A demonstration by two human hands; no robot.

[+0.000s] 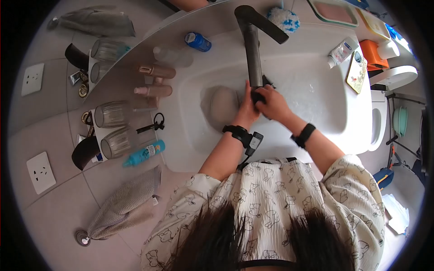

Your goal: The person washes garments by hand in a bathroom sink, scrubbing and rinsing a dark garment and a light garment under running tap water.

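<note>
Under the spout of the dark faucet (254, 54), my two hands meet over the white sink (312, 99). My right hand (275, 105) is closed on a small black item (258, 96), whose kind I cannot make out. My left hand (248, 110) presses against the same item from the other side, its fingers partly hidden behind the spout. Dark pieces stick out above and below the right fingers. Left of my hands, a pale oval thing (224, 104) lies in the basin. Each wrist wears a black band.
Pink bottles (156, 71) and a blue container (198, 41) stand on the sink's left rim. A turquoise bottle (144, 153) and glass tumblers (118, 142) are farther left. On the right rim lie a white tube (342, 52) and a patterned card-like thing (357, 74). A mirror edge borders the top left.
</note>
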